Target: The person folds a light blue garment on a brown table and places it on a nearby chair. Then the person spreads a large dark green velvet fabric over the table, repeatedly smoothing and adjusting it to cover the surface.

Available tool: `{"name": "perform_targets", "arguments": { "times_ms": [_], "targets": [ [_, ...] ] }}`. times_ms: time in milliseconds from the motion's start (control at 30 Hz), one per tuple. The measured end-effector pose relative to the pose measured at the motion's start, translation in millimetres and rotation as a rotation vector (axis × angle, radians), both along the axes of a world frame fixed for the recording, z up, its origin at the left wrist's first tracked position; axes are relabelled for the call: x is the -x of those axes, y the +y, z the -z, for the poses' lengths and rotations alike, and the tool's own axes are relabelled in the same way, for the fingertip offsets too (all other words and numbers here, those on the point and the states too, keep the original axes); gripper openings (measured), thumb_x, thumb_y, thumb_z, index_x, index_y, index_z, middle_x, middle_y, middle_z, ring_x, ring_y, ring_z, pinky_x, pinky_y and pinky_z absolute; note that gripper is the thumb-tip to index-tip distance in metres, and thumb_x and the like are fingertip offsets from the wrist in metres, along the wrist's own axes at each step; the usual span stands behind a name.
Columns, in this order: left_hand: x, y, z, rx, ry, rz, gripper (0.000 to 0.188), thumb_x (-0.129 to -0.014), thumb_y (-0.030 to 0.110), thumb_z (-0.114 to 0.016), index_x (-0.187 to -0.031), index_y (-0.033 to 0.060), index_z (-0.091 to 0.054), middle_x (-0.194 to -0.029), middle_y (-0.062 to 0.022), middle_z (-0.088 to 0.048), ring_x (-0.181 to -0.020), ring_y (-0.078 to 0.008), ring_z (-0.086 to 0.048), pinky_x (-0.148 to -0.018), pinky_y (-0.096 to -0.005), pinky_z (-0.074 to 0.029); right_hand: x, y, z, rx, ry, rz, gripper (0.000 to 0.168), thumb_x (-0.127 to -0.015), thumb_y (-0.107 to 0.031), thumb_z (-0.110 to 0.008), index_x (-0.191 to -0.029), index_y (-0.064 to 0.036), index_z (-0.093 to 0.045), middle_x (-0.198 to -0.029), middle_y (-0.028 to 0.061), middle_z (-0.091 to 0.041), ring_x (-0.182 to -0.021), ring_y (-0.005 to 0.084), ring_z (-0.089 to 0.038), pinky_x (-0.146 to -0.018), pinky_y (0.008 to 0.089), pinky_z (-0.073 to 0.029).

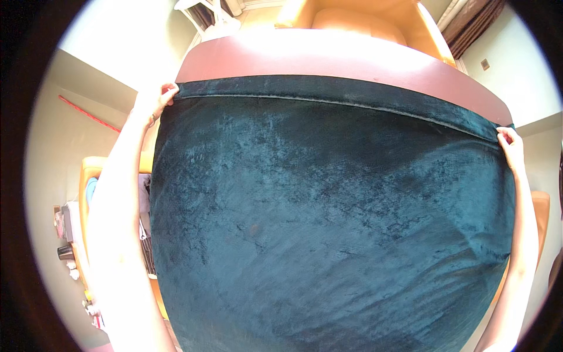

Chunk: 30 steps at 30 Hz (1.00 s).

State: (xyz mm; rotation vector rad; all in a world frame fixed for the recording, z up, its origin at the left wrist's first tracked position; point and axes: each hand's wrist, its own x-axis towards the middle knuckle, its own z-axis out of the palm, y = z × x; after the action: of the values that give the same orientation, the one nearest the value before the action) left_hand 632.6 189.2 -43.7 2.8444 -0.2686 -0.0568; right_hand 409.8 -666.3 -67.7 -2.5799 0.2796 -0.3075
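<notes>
A large dark teal velvet cloth [325, 211] spreads before me over a pink-topped table. Along its far side runs a folded band [281, 86], with a pale crease line beneath it. My left hand [167, 94] pinches the band's left end between thumb and fingers. At the right end, my right hand [510, 140] grips the band in the same way. Between the hands the far edge lies fairly straight, while wrinkles gather toward the lower right. The cloth's near edge runs out of the picture at the bottom.
Past the cloth shows a strip of pink tabletop [246, 57]. Beyond it stands an orange armchair [360, 22], with a white chair [215, 22] to its left. Another orange seat piece [541, 211] is at right. Assorted small items [66, 253] line the left wall.
</notes>
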Motion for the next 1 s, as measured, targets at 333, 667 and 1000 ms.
{"name": "perform_targets", "arguments": {
  "times_ms": [333,667,1000],
  "targets": [
    [2,-12,-5,0.11,0.057,0.09,0.014,-0.08,0.005,-0.063,-0.094,0.0051,-0.063,-0.065,-0.0018,-0.058,-0.059,-0.0094,-0.055,-0.059,-0.0246,-0.046,-21,26,-23,0.237,0.059,-0.229,0.005,-0.079,0.001,-0.061,-0.083,0.0,-0.058,-0.072,0.0005,-0.046,-0.067,0.0087,-0.045,-0.061,0.022,-0.037],
    [-31,21,5,0.416,-0.046,-0.125,0.017,-0.089,0.023,-0.056,-0.091,0.0061,-0.059,-0.064,-0.002,-0.058,-0.06,-0.0088,-0.054,-0.062,-0.0248,-0.044,-67,-22,-28,-0.044,-0.112,0.195,0.03,-0.09,-0.034,-0.057,-0.096,-0.005,-0.06,-0.061,-0.0023,-0.05,-0.052,0.0043,-0.043,-0.045,0.0192,-0.034],
    [-57,-27,70,-0.433,-0.572,-0.289,0.042,-0.094,0.036,-0.034,-0.104,0.0029,-0.058,-0.105,-0.023,-0.059,-0.099,-0.0376,-0.057,-0.085,-0.0432,-0.044,-110,-99,29,0.627,-0.092,0.358,0.032,-0.089,-0.029,-0.047,-0.083,-0.001,-0.062,-0.082,0.017,-0.063,-0.078,0.0318,-0.061,-0.072,0.0392,-0.047]
  ]
}}
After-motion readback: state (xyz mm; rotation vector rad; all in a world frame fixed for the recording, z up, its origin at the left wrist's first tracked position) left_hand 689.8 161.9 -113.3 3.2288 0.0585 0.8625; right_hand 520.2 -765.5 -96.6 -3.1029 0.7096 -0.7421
